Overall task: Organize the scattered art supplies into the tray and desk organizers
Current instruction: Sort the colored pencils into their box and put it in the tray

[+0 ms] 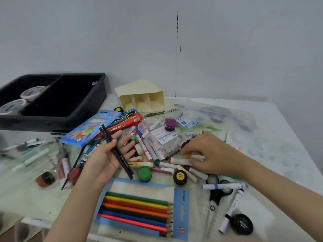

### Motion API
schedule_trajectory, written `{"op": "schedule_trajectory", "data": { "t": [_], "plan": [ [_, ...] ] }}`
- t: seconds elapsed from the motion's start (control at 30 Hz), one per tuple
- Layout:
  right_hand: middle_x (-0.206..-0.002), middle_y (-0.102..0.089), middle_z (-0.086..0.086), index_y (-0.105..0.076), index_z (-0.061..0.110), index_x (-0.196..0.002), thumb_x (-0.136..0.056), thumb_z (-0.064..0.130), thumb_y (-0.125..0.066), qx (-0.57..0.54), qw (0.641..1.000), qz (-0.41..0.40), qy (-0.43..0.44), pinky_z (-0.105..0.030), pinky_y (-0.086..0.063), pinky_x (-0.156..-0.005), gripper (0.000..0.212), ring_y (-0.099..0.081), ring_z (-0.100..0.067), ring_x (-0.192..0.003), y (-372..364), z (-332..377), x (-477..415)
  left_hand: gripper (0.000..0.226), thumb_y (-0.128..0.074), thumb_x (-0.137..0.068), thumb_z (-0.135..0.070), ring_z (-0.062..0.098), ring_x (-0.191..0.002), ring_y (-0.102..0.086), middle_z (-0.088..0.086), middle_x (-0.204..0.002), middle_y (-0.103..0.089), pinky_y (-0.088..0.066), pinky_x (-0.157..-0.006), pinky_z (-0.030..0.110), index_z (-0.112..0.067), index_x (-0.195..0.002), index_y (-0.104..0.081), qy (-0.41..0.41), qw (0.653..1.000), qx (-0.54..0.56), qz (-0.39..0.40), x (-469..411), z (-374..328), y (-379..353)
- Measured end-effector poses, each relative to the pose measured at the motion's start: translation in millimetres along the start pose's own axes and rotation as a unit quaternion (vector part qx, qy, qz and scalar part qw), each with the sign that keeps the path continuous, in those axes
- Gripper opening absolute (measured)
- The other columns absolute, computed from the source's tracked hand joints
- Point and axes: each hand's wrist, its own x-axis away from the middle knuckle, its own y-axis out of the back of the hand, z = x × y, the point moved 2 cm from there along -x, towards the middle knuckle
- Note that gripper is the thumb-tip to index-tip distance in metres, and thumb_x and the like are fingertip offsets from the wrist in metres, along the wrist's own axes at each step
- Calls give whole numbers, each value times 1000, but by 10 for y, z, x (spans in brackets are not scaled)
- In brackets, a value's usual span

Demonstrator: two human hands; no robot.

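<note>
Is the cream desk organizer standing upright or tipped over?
Tipped over: the cream organizer lies on its side, its three compartment openings facing sideways, not up.

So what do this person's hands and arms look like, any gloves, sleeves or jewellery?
No gloves: the left hand and right hand are bare. The left forearm and right forearm are uncovered to the picture's edge, so no sleeves show. Neither wrist carries a watch, bracelet or strap. The fingers look bare too, though the picture is too blurred to rule out a thin ring.
</note>
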Motion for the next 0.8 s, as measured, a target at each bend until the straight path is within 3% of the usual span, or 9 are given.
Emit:
{"op": "schedule_trajectory", "data": {
  "t": [0.13,0.23,0.33,0.4,0.5,0.63,0.8],
  "plan": [
    [-113,-64,5,-64,23,-117,-84,18,-58,-12,997,-48,59,-33,-39,-90,34,-54,-14,-106,-54,98,-152,28,-34,-99,-10,29,-91,-70,14,-102,-71,-59,-63,40,-11,-111,-60,-25,999,22,-12,107,37,74],
    [-138,-51,6,-51,25,-133,-91,26,-51,29,996,-20,80,-29,-25,-102,42,-42,-11,-126,-174,173,-298,28,-33,-99,-10,28,-89,-71,14,-100,-72,-59,-64,40,-11,-111,-59,-37,998,40,-18,166,35,156],
    [-146,-42,4,-46,26,-138,-94,31,-45,84,991,12,99,-33,-18,-108,44,-36,-11,-133,-310,226,-428,29,-32,-99,-10,28,-88,-71,13,-97,-72,-59,-63,39,-11,-110,-59,-50,997,48,-26,212,-10,264],
    [-142,-49,2,-51,23,-134,-92,29,-46,117,988,9,105,-38,-25,-106,42,-43,-15,-129,-348,240,-496,29,-33,-99,-10,28,-92,-70,13,-101,-72,-59,-66,39,-12,-112,-59,-56,997,49,-33,235,-56,346],
    [-119,-66,0,-67,20,-115,-86,25,-53,150,984,-39,88,-39,-39,-91,32,-59,-21,-106,-317,265,-593,30,-32,-99,-11,28,-93,-70,13,-102,-72,-59,-68,39,-12,-112,-58,-61,996,56,-39,265,-150,471],
    [-100,-67,-1,-70,17,-96,-85,30,-48,163,983,-57,56,-35,-36,-80,28,-56,-23,-93,-334,356,-733,30,-33,-98,-10,27,-89,-71,12,-100,-72,-59,-65,40,-12,-109,-61,-63,995,66,-49,288,-310,636],
    [-114,-64,4,-62,23,-120,-88,26,-51,50,994,-36,92,-34,-34,-86,34,-54,-17,-106,-399,727,-969,29,-33,-98,-9,25,-88,-71,10,-99,-73,-59,-63,36,-12,-110,-60,-75,994,59,-57,302,-520,823]
  ]
}}
